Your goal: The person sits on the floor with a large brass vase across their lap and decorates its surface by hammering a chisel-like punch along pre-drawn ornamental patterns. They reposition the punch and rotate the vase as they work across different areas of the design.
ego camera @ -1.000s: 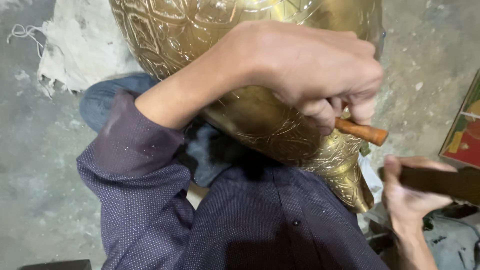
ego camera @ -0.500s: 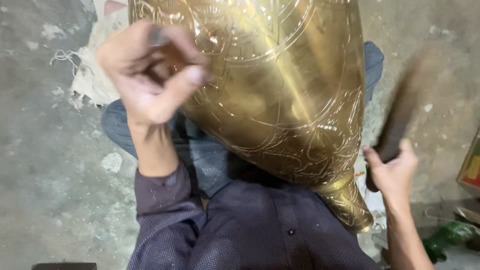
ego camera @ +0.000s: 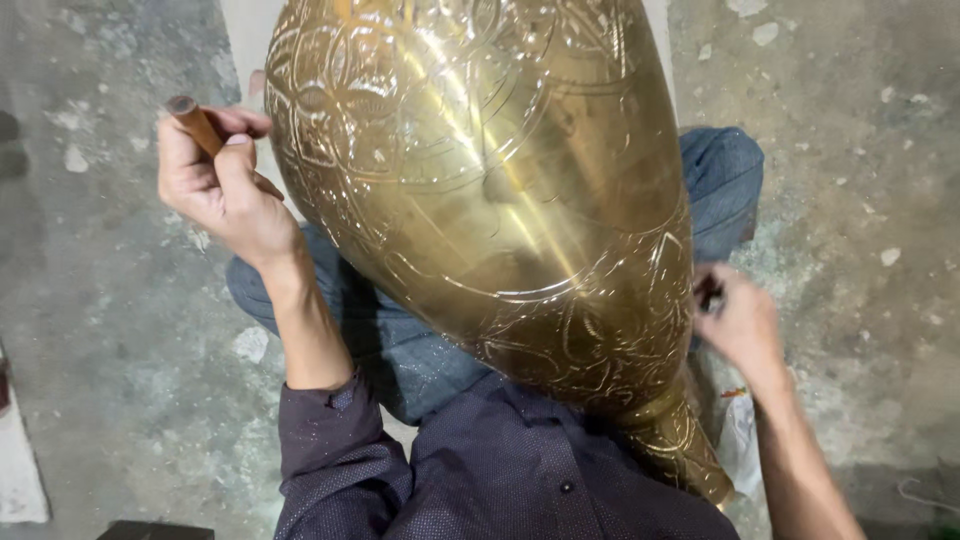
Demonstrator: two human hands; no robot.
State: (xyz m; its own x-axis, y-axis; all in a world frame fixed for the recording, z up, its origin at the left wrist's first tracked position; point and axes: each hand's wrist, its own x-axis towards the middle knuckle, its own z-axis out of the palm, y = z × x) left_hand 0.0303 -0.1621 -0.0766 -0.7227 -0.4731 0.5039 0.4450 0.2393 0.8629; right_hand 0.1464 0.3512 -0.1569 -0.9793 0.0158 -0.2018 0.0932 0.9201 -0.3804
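Note:
A large engraved brass vessel (ego camera: 490,200) lies tilted across my lap, its narrow neck (ego camera: 680,440) pointing down toward my body. My left hand (ego camera: 215,185) is at the vessel's left flank, fingers closed around a short wooden-handled tool (ego camera: 195,122) whose round end sticks up. My right hand (ego camera: 738,320) is at the vessel's lower right side, partly behind its edge, closed on a small dark object that I cannot identify.
I sit on a rough grey concrete floor (ego camera: 850,150) dotted with white flecks. My jeans (ego camera: 720,180) and dark dotted shirt (ego camera: 500,480) show under the vessel. A white scrap (ego camera: 20,470) lies at the left edge.
My left hand swung from over the vessel's lower right to its left side, still with the wooden tool. My right hand lowered and no longer shows the long dark tool. The view shifted.

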